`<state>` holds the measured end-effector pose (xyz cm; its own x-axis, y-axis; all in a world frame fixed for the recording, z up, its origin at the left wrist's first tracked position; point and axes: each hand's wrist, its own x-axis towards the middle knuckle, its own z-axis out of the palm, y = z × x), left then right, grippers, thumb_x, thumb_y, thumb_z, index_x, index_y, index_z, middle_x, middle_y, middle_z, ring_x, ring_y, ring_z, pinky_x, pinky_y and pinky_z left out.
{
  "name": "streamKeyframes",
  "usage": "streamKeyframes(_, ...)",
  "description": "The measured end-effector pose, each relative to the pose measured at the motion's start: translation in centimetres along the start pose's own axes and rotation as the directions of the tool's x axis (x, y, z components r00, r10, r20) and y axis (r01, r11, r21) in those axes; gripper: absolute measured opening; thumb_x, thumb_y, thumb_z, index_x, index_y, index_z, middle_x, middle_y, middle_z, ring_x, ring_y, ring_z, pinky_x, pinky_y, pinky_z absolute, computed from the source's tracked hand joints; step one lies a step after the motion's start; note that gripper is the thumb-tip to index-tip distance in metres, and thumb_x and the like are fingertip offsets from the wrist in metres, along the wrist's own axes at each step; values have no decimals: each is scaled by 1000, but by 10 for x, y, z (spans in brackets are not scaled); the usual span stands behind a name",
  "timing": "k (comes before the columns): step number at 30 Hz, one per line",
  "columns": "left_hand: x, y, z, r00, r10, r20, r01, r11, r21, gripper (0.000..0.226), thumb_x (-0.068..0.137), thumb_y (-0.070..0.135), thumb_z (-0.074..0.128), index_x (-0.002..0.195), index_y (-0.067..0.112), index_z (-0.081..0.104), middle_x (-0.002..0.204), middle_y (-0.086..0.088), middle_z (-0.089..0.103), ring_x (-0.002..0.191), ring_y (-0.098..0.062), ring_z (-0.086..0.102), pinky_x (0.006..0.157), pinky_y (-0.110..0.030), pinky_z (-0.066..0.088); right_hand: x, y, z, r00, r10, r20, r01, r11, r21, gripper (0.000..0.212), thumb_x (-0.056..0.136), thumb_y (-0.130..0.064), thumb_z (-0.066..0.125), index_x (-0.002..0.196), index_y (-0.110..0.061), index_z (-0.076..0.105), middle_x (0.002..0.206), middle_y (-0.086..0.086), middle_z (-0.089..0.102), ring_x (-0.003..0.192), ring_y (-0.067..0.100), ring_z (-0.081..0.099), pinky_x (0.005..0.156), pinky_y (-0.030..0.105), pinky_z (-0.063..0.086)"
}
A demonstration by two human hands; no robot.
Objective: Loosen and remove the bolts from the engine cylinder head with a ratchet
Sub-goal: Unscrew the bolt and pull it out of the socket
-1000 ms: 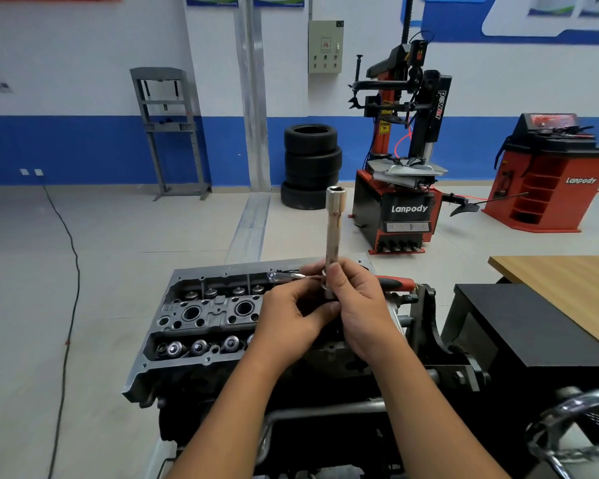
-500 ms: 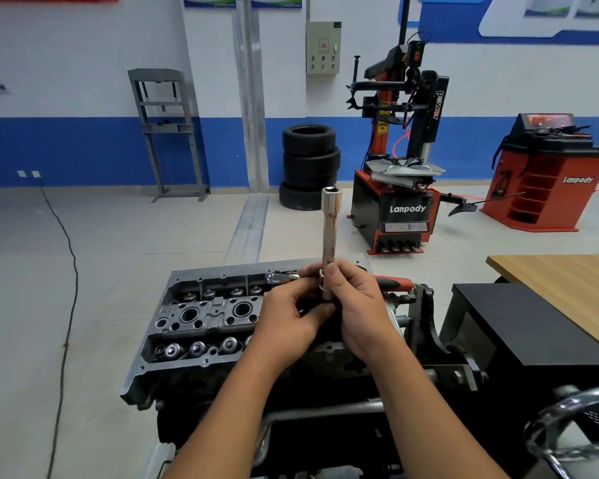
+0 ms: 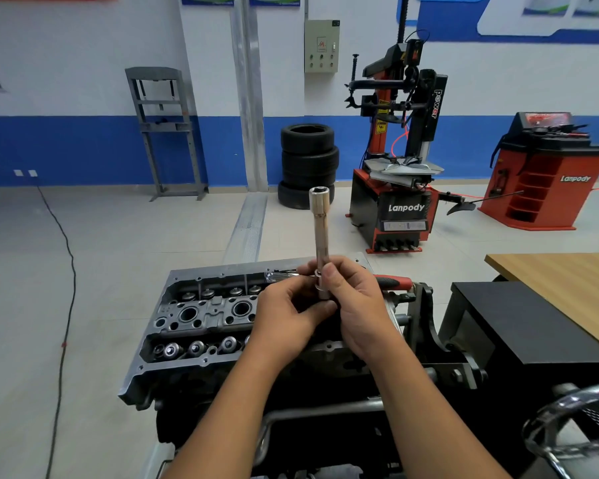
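A grey engine cylinder head (image 3: 201, 316) sits on a stand below me, its valve springs and round bores showing on the left half. Both hands hover over its right half. My right hand (image 3: 357, 305) grips the base of a long chrome socket extension (image 3: 320, 233) that stands upright, open socket end at the top. My left hand (image 3: 287, 314) pinches the same tool's lower end from the left. A ratchet lies across the far edge of the head behind my hands, its chrome end (image 3: 277, 275) at the left and red-black handle (image 3: 395, 282) at the right.
A black engine-stand bracket (image 3: 426, 326) rises right of the head. A black box (image 3: 533, 326) and a wooden table (image 3: 561, 288) stand at the right, a chrome wheel (image 3: 574, 420) at lower right. Tyres (image 3: 308, 164), a tyre changer (image 3: 398, 188) and a cable (image 3: 66, 271) occupy the floor.
Both hands stay closed around the base of the upright extension, with only slight shifts of the fingers. The view has drifted a little.
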<state>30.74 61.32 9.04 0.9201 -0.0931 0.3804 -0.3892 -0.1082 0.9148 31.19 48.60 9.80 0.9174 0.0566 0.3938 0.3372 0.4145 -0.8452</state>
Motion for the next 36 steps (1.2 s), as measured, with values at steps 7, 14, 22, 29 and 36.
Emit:
streamKeyframes(7,-1,-1,-1,996,44,71,-47,998,34,24,90,2,77,107,19,79,101,5,80,101,-15,75,93,-29,58,0,1,0,1000,1,-8,-2,999,-49,32,98,-30,59,104,-1,71,105,12,76,100,25,72,87,33,58)
streamKeyframes(14,1,-4,1,999,4,-36,-4,1000,7,27,72,5,93,85,21,77,85,5,79,79,-6,74,76,-20,56,1,0,-2,1000,2,-9,-2,1000,12,28,90,-27,71,106,-5,68,107,13,77,97,23,72,85,34,58)
streamKeyframes(22,0,-3,-1,993,28,116,-32,999,36,17,90,12,72,103,20,78,100,3,79,102,-19,73,96,-37,56,1,0,1,999,15,-38,-15,1000,-13,44,91,-40,66,106,1,67,102,12,77,96,26,71,87,37,59)
streamKeyframes(29,0,-5,1,1000,25,-8,-24,998,53,23,80,11,88,100,19,81,94,5,81,93,-14,77,87,-34,60,-1,2,-3,1000,-5,12,6,998,-70,28,88,-17,72,110,1,67,101,7,77,96,20,73,85,29,57)
streamKeyframes(36,0,-4,0,1000,2,15,-2,1000,31,20,87,1,79,99,17,80,96,2,80,96,-18,76,93,-38,59,2,2,-2,1000,12,-5,-12,1000,-13,25,96,-30,62,101,-9,75,104,12,76,100,27,69,93,41,57)
